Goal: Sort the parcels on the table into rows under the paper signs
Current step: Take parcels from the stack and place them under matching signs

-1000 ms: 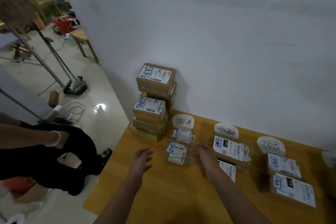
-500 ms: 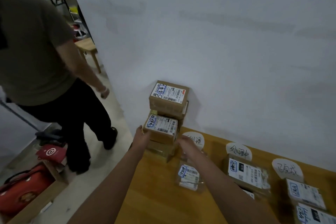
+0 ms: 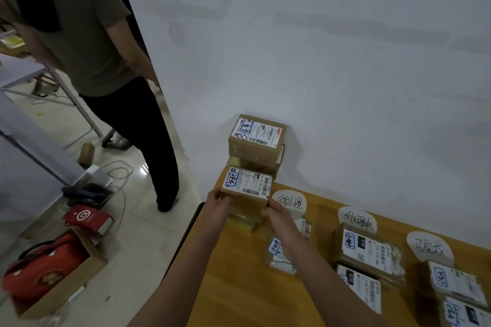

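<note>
Parcel box (image 3: 247, 188) sits on the low pile (image 3: 245, 216) at the far left corner of the table (image 3: 239, 287), by the wall (image 3: 318, 87). Left hand (image 3: 218, 206) and right hand (image 3: 276, 214) hold its two sides.

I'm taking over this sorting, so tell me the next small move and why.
Probably lift the front box straight up: the left hand and right hand grip its near corners, and it rests on other parcels, not in a row under the paper signs.

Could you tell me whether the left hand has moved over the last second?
Yes. The left hand went forward from over the table to the parcel stack by the wall, where it now grips the front box.
</note>
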